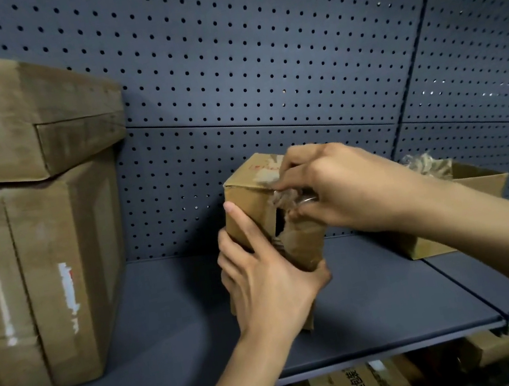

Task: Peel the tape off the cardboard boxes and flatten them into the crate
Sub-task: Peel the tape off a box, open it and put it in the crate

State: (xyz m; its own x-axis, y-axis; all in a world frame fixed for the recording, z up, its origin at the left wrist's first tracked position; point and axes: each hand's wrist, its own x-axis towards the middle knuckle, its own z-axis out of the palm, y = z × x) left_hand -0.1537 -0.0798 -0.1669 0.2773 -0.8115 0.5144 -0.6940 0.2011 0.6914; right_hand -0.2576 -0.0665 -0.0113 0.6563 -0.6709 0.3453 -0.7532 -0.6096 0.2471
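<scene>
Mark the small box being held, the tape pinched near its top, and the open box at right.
small box (pixel 246 200): head view, on its bare left face.
tape (pixel 284 199): head view, on the crumpled clear strip.
open box (pixel 482 186): head view, on its side wall.

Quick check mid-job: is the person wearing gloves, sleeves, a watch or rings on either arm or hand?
No. The left hand and right hand are bare: no gloves, and no rings on the fingers that show. The left forearm and right forearm are bare as far as the frame's edge, with no sleeve, watch or band in view.
</scene>
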